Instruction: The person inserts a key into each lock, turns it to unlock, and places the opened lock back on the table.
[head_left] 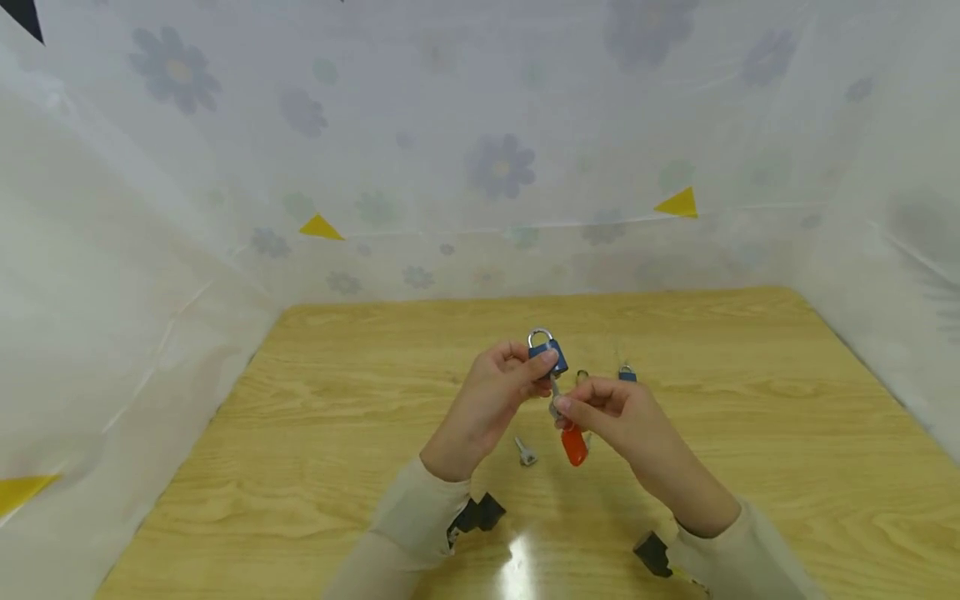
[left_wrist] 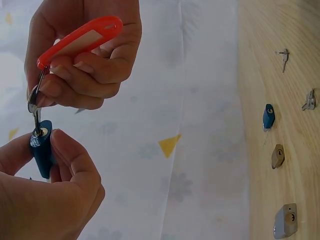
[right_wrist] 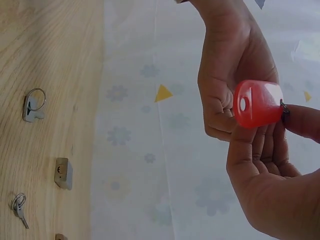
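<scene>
The left hand (head_left: pixel 491 400) grips the blue padlock (head_left: pixel 547 353); the right hand (head_left: pixel 622 417) pinches the key (left_wrist: pixel 36 117), its shaft in line with the keyhole underneath.

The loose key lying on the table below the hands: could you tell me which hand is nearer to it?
Left. The left hand, gripping the blue padlock, hangs just above-left of the loose key; the right hand is farther right.

A blue padlock (head_left: pixel 548 353), a red-orange key tag (head_left: pixel 574 445), a light wood-grain table (head_left: pixel 750 433), and white sheeting (head_left: pixel 480 125) printed with grey-blue flowers.
</scene>
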